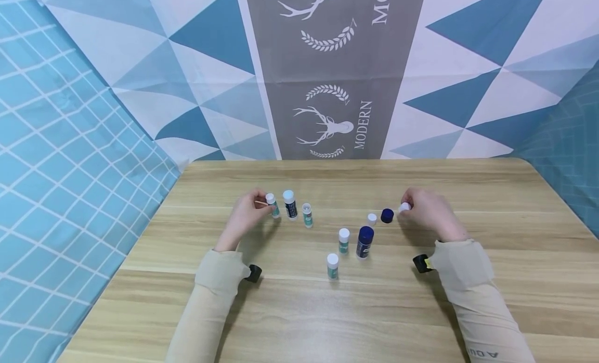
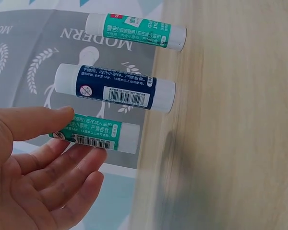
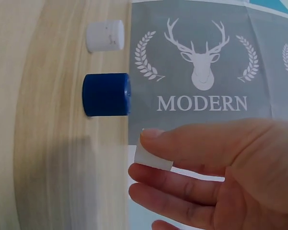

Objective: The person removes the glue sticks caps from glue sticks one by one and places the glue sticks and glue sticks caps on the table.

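Four white-teal plastic glue sticks (image 1: 307, 216), left hand (image 1: 246, 213) pinching one; right hand (image 1: 430, 211) pinching white plastic cap (image 3: 152, 159); only left-wrist view clearly showing barcodes (image 2: 126, 97).

Room type is unclear. Printed cloth (image 1: 327, 66) at twelve o'clock and checked cloth (image 1: 61, 160) at nine border a wooden table (image 1: 299, 311).

"MODERN" on cloth (image 3: 187, 129), "GLUE" on tube (image 2: 137, 32)
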A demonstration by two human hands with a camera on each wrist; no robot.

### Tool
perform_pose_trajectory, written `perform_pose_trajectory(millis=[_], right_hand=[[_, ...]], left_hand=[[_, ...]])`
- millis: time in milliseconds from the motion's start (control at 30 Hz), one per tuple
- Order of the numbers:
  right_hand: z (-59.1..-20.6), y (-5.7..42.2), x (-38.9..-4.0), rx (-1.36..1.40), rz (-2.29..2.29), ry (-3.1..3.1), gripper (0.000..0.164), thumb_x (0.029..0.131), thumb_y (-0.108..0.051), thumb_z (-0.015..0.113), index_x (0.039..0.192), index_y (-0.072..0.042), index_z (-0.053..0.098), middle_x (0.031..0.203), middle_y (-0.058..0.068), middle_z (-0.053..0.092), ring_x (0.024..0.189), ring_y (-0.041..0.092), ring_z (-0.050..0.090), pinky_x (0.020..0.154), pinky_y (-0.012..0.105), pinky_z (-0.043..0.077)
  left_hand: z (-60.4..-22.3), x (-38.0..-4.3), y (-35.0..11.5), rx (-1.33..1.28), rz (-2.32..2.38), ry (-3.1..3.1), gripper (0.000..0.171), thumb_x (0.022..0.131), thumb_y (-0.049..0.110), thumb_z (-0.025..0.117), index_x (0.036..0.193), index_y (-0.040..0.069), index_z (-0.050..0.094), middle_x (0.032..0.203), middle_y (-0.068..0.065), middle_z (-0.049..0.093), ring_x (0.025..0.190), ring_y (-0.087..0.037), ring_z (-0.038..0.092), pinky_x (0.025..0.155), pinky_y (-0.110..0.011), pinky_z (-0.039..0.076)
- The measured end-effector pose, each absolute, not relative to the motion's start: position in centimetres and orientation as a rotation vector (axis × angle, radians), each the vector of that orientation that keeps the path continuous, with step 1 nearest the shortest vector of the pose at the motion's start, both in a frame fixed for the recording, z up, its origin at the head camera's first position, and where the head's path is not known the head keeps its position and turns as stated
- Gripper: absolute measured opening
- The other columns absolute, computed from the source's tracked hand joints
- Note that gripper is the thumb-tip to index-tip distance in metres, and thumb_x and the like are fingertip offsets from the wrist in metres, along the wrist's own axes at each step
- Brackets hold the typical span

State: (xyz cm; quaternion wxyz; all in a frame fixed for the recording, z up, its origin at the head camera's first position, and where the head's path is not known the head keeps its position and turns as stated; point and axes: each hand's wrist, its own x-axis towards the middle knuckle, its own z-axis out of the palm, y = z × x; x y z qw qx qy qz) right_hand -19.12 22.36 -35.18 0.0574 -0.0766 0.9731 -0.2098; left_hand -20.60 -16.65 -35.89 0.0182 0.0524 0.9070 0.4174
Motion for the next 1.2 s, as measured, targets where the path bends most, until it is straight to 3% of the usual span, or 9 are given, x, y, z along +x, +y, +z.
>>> perform_pose_trajectory(millis=[500, 867, 1200], right_hand=[[-36.1, 22.6, -19.3, -0.219, -0.665, 2.910, 0.010, 0.083, -0.010, 0.060, 0.090, -0.004, 0.057, 0.078, 0.010, 0.058, 0.065, 0.022, 0.049, 0.057, 0.031, 0.038], [-36.8, 22.7, -19.7, -0.244, -0.677, 2.899, 0.008, 0.082, -0.008, 0.059, 0.085, -0.001, 0.056, 0.070, 0.007, 0.054, 0.063, 0.021, 0.048, 0.056, 0.029, 0.037], [-37.2, 22.8, -20.0, -0.256, -0.646, 2.878, 0.008, 0.082, -0.006, 0.058, 0.086, 0.000, 0.057, 0.076, 0.011, 0.057, 0.068, 0.024, 0.049, 0.062, 0.033, 0.040]], left_hand=[[-36.2, -20.8, -16.6, 0.169, 1.299, 2.798, 0.028, 0.084, 0.013, 0.063, 0.108, 0.001, 0.055, 0.107, -0.015, 0.060, 0.099, -0.028, 0.059, 0.085, -0.040, 0.047], [-36.9, -21.1, -16.8, 0.197, 1.279, 2.803, 0.028, 0.083, 0.009, 0.063, 0.106, -0.002, 0.055, 0.102, -0.017, 0.061, 0.095, -0.027, 0.060, 0.085, -0.038, 0.048], [-37.2, -21.3, -16.8, 0.181, 1.258, 2.800, 0.028, 0.084, 0.009, 0.062, 0.108, -0.002, 0.054, 0.104, -0.017, 0.061, 0.097, -0.028, 0.060, 0.085, -0.038, 0.048]])
